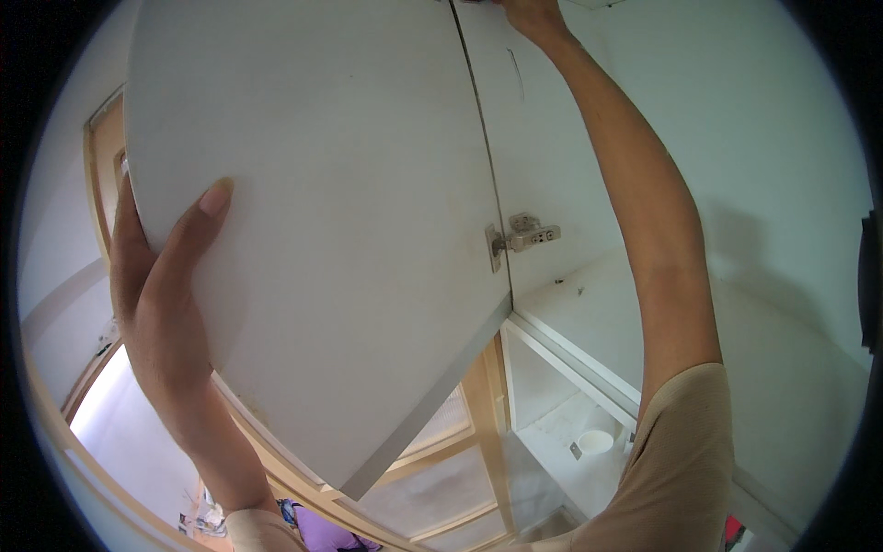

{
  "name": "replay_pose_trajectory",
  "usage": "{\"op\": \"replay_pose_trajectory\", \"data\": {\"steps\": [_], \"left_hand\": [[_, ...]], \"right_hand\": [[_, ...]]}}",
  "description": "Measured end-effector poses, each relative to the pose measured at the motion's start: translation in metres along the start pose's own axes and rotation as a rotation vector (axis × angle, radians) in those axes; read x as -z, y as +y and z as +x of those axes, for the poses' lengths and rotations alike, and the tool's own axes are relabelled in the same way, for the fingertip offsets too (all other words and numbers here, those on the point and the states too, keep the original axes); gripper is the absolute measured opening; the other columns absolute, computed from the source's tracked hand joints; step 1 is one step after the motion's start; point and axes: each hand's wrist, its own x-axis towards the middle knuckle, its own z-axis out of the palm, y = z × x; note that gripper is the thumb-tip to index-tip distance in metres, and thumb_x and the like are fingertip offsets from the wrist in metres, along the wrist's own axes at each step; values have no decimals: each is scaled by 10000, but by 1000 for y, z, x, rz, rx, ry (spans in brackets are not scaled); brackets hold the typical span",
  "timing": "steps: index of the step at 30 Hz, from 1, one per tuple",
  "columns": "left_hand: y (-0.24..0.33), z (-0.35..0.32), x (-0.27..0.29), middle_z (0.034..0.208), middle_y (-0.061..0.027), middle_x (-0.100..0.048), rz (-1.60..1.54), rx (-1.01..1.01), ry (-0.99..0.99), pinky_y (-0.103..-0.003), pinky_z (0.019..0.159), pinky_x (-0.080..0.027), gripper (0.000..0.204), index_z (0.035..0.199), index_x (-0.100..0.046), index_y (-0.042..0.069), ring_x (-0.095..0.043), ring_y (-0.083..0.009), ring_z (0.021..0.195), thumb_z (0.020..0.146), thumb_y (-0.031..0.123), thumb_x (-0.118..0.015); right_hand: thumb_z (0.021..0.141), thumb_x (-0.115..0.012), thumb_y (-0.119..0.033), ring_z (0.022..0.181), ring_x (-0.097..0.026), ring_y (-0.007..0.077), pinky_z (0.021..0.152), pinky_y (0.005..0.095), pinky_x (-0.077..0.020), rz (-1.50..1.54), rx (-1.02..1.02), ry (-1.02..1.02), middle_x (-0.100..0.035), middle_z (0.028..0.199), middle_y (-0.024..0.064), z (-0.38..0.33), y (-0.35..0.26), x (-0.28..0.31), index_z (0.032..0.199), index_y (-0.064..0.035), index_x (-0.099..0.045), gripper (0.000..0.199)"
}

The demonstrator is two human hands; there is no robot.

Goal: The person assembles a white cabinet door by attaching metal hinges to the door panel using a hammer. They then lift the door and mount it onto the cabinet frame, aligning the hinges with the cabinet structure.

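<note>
A white cabinet door stands swung open at the left, its inner face toward me. My left hand grips its outer edge, thumb flat on the inner face and fingers wrapped behind. A metal hinge joins the lower part of the door to the cabinet side wall. My right hand is raised to the top of the seam between door and wall, close to a dark metal piece partly cut off by the upper edge. Its fingertips lie out of view, so I cannot tell what they hold.
The cabinet's white floor panel has small dark specks on it. Below it is a lower white compartment with a round white fitting. Wood-framed glass panels stand beneath the door, and a purple item is at the bottom left.
</note>
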Motion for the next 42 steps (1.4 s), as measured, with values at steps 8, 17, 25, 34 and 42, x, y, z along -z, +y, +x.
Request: {"op": "replay_pose_trajectory", "data": {"steps": [8,17,25,34,42], "left_hand": [[-13,5,1,993,-250,-710,0,4,-28,-395,806,-590,728,1324,-629,11,-724,-353,799,728,407,-766],[-22,7,-7,1037,-242,-705,89,40,-26,-434,838,-573,779,1346,-633,73,-707,-367,893,712,513,-742],[-37,16,-16,1095,-241,-693,156,17,-26,-441,856,-563,818,1357,-629,92,-694,-356,949,708,583,-713],[-37,17,-4,1110,-222,-691,137,-10,2,-461,856,-557,858,1383,-609,102,-689,-342,948,697,606,-709],[-27,17,10,982,-237,-694,27,-24,-38,-398,780,-583,762,1323,-624,28,-701,-334,806,736,503,-728]], "right_hand": [[975,-634,-80,777,-657,166,741,289,-530,29,-62,-37,-768,898,109,-3,-15,-6,1078,32,-755,195],[995,-573,-14,808,-685,176,779,295,-545,24,62,-2,-771,939,126,-12,-6,-4,1071,39,-757,206],[1000,-559,-18,826,-712,178,796,294,-559,56,-93,-14,-772,936,135,-16,9,-14,1057,74,-739,210],[967,-546,52,896,-709,202,852,306,-562,73,11,29,-759,1013,163,-9,-8,-13,1087,84,-726,218],[963,-541,71,902,-720,219,862,306,-569,37,21,9,-759,1017,164,0,-25,-10,1139,91,-712,246]]}}
